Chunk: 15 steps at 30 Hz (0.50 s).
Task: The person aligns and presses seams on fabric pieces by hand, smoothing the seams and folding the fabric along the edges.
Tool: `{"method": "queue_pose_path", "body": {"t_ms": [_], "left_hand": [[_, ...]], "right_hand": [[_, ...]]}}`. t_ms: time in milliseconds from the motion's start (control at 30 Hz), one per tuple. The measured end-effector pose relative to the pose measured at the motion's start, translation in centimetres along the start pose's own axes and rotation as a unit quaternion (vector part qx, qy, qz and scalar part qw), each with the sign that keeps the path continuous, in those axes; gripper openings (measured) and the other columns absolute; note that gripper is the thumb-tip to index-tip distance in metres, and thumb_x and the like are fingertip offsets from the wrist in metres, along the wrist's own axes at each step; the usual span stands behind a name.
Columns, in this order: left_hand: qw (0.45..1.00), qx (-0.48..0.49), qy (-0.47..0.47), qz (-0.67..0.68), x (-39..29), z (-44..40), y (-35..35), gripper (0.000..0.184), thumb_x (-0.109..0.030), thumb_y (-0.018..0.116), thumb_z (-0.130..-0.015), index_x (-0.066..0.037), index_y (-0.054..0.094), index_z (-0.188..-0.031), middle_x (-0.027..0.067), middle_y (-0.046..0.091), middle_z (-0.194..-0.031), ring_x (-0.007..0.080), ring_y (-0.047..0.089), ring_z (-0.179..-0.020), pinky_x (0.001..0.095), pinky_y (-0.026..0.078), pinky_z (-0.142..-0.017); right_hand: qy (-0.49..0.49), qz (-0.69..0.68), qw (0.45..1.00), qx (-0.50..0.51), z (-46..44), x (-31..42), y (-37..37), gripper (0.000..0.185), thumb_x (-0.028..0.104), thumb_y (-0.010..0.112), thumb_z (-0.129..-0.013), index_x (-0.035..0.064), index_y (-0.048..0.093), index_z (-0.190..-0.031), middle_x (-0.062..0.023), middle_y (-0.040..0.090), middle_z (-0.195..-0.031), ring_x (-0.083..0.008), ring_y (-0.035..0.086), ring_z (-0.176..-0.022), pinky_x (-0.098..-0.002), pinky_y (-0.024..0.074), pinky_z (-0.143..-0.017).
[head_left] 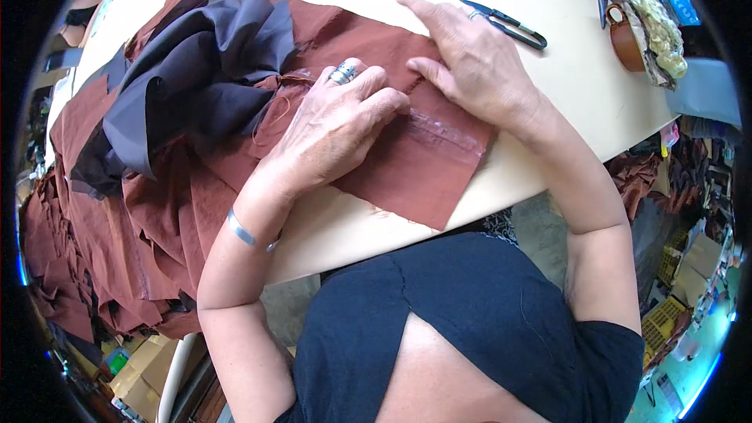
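Note:
A piece of reddish-brown fabric (427, 188) lies on the cream table, with a pale-marked seam (450, 132) running across it. My left hand (333, 121), with rings on a finger, rests on this fabric near the seam. Its fingers are curled and closed on the cloth; their tips are partly hidden. My right hand (479, 63) is over the fabric's far right edge, thumb and fingers apart, holding nothing. Just beyond it are black thread snips (513, 27). Left of my left hand, a crumpled dark grey cloth (188, 78) sits on more reddish-brown fabric.
The cream table (611, 110) ends close to my body. A heap of reddish-brown fabric (102, 251) hangs over its left side. At the far right are a brown holder (627, 45) and a pale blue container (709, 94). Yellow crates (662, 325) stand lower right.

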<state>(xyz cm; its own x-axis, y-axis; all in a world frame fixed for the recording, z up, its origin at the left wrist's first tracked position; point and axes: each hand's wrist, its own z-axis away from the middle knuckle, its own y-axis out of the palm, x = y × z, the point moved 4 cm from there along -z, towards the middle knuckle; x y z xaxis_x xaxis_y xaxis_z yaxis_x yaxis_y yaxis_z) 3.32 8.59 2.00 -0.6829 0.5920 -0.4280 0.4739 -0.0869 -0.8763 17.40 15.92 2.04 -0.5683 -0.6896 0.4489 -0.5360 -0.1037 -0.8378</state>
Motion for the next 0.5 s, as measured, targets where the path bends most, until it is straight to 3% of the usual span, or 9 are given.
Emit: {"method": "queue_pose_path", "body": {"t_ms": [67, 100, 200, 400, 500], "left_hand": [[1.000, -0.009, -0.001, 0.011, -0.22, -0.12, 0.16, 0.016, -0.008, 0.062, -0.077, -0.007, 0.058, -0.092, 0.0088, 0.052, -0.085, 0.0288, 0.050, -0.084, 0.0379, 0.040, -0.073], [1.000, -0.012, -0.003, 0.008, -0.34, -0.17, 0.23, 0.017, -0.009, 0.063, -0.076, -0.007, 0.058, -0.092, 0.0083, 0.052, -0.085, 0.0286, 0.050, -0.084, 0.0380, 0.040, -0.074], [1.000, -0.011, -0.017, 0.007, -0.36, -0.21, 0.37, 0.018, -0.010, 0.064, -0.076, -0.008, 0.058, -0.092, 0.0066, 0.053, -0.086, 0.0277, 0.050, -0.085, 0.0380, 0.038, -0.075], [0.999, 0.000, -0.031, 0.006, -0.25, -0.04, 0.57, 0.015, -0.011, 0.062, -0.078, -0.009, 0.060, -0.093, 0.0045, 0.051, -0.083, 0.0248, 0.049, -0.086, 0.0365, 0.034, -0.077], [0.999, 0.008, -0.034, 0.020, -0.05, -0.01, 0.77, 0.014, -0.010, 0.060, -0.078, -0.011, 0.063, -0.092, 0.0040, 0.049, -0.081, 0.0238, 0.048, -0.086, 0.0361, 0.032, -0.077]], "right_hand": [[-0.041, 0.024, 0.999, -0.027, 0.71, 0.08, 1.03, 0.057, 0.004, 0.064, -0.076, 0.0103, 0.043, -0.129, -0.0145, 0.059, -0.102, -0.0317, 0.059, -0.086, -0.0396, 0.0480, -0.077], [-0.051, 0.010, 0.999, -0.013, 0.69, 0.03, 1.19, 0.060, 0.003, 0.064, -0.076, 0.0101, 0.041, -0.131, -0.0150, 0.059, -0.109, -0.0330, 0.059, -0.090, -0.0399, 0.0470, -0.081], [-0.109, -0.037, 0.991, -0.064, 0.62, 0.11, 1.14, 0.062, 0.002, 0.064, -0.076, 0.0103, 0.039, -0.133, -0.0144, 0.060, -0.102, -0.0314, 0.059, -0.088, -0.0388, 0.0477, -0.077], [0.034, -0.042, 0.999, -0.003, 0.76, -0.54, 0.30, 0.065, 0.002, 0.065, -0.076, 0.0123, 0.038, -0.135, -0.0134, 0.059, -0.088, -0.0274, 0.061, -0.078, -0.0371, 0.0485, -0.067], [0.044, -0.024, 0.997, 0.065, 0.64, -0.46, 0.49, 0.066, 0.007, 0.062, -0.078, 0.0139, 0.033, -0.136, -0.0194, 0.062, -0.102, -0.0356, 0.063, -0.083, -0.0422, 0.0527, -0.070]]}}
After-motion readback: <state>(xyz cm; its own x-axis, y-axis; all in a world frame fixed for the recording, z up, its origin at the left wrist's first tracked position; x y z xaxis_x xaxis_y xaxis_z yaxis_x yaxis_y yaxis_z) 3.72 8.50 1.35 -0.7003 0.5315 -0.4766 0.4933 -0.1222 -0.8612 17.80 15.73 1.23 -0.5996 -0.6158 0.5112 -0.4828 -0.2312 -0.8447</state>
